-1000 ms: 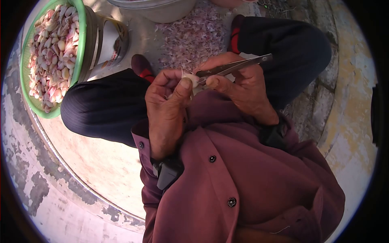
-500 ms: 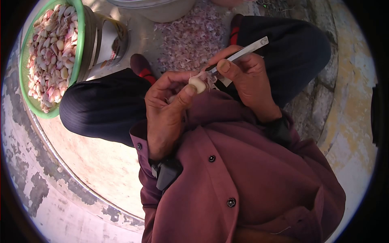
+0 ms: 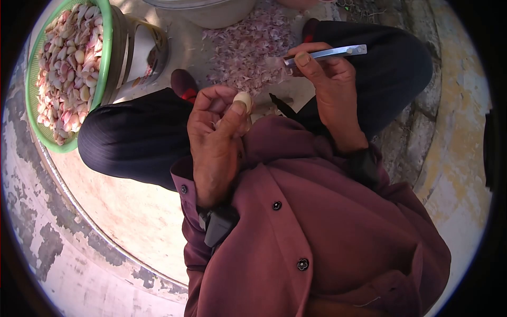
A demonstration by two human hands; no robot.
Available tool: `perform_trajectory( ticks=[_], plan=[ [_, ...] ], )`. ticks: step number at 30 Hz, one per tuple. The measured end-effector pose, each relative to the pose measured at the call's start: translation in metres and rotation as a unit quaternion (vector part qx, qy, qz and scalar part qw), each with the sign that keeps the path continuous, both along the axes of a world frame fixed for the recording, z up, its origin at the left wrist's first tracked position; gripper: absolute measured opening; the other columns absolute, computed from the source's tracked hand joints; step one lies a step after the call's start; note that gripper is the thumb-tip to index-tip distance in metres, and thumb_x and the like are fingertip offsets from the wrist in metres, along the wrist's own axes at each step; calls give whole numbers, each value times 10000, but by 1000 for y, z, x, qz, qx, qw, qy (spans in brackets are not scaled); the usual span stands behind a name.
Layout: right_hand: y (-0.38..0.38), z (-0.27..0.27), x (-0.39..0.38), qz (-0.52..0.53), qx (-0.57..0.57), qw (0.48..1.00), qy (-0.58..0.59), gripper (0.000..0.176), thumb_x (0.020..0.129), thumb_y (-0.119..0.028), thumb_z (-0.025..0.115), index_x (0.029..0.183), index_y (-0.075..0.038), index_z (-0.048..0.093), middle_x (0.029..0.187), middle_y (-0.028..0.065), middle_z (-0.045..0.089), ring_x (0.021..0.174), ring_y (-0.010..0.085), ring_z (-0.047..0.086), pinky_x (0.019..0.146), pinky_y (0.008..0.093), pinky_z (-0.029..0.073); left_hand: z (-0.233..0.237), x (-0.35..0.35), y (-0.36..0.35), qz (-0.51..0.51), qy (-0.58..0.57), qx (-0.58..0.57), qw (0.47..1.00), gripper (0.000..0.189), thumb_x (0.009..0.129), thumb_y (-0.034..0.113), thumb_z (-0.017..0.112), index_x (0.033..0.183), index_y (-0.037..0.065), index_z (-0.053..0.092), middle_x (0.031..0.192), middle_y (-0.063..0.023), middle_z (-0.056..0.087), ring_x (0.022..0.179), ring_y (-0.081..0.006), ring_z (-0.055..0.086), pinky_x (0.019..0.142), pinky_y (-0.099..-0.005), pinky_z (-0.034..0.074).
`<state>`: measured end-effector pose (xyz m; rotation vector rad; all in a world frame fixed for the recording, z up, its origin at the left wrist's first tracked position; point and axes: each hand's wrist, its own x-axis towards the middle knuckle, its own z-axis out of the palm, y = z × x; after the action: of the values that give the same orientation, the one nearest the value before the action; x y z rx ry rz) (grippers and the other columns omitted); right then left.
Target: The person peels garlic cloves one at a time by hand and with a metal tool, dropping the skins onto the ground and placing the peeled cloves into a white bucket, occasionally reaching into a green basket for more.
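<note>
My left hand [image 3: 214,134] pinches a pale, peeled garlic clove [image 3: 243,99] between thumb and fingers. Other whitish bits show under the curled fingers, too hidden to make out. To the right and a little higher, my right hand [image 3: 337,95] grips a small knife [image 3: 340,52] with a silvery handle, which points to the right. The blade end lies by the thumb and forefinger, and a wisp of garlic skin [image 3: 274,62] appears beside it. Clove and knife are apart. Below them on the ground spreads a heap of pinkish garlic skins [image 3: 248,47].
A green mesh basket [image 3: 108,53] full of garlic cloves [image 3: 68,68] stands at the left, against a bucket [image 3: 145,53]. A large pale basin [image 3: 222,16] sits at the top, beyond the skins. My bent knees [image 3: 132,137] frame the space on both sides.
My right hand has drawn the knife away from the clove, and its handle has turned flatter. The loose skin at the clove has come off. My left hand has shifted slightly left.
</note>
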<state>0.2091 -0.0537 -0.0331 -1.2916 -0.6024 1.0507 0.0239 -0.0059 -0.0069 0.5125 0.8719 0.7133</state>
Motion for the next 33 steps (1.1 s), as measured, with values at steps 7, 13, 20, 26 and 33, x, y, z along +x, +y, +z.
perform_trajectory(
  ticks=[7, 13, 20, 26, 33],
  plan=[
    [-7, 19, -17, 121, 3, 992, 43, 201, 875, -125, 685, 1018, 12, 651, 1027, 93, 658, 940, 143, 617, 842, 264, 492, 6, 2, -1, -41, 94, 50, 993, 188, 859, 48, 681, 1013, 7, 581, 830, 3, 597, 702, -22, 487, 630, -159, 390],
    [-8, 19, -17, 129, 0, 991, 38, 164, 896, -97, 653, 1014, 17, 644, 948, 80, 667, 875, 128, 631, 789, 242, 509, 0, -1, -3, -58, 109, 102, 987, 170, 857, 61, 692, 993, 1, 608, 830, 8, 601, 719, -22, 504, 657, -155, 408],
    [-8, 19, -18, 114, -31, 986, 114, 151, 893, -103, 659, 993, 10, 643, 901, 64, 671, 824, 106, 633, 752, 231, 516, 1, 2, -5, -46, 55, 76, 995, 174, 875, 81, 676, 1017, -2, 618, 870, -11, 632, 705, -20, 510, 641, -153, 405],
    [-6, 17, -23, 90, 9, 990, 105, 156, 894, -106, 659, 998, 10, 645, 901, 54, 669, 809, 89, 624, 754, 219, 509, -6, -1, -6, -42, 7, 52, 998, 284, 949, 146, 577, 1175, -25, 554, 950, -69, 636, 868, -100, 591, 754, -196, 451],
    [-8, 13, -22, 85, 20, 996, 35, 147, 889, -102, 667, 981, 12, 657, 910, 35, 660, 805, 75, 613, 740, 207, 499, 6, 8, -10, -24, -28, 60, 998, 188, 984, 171, 517, 1121, 41, 520, 918, -62, 614, 720, -61, 454, 637, -196, 364]
  ],
)
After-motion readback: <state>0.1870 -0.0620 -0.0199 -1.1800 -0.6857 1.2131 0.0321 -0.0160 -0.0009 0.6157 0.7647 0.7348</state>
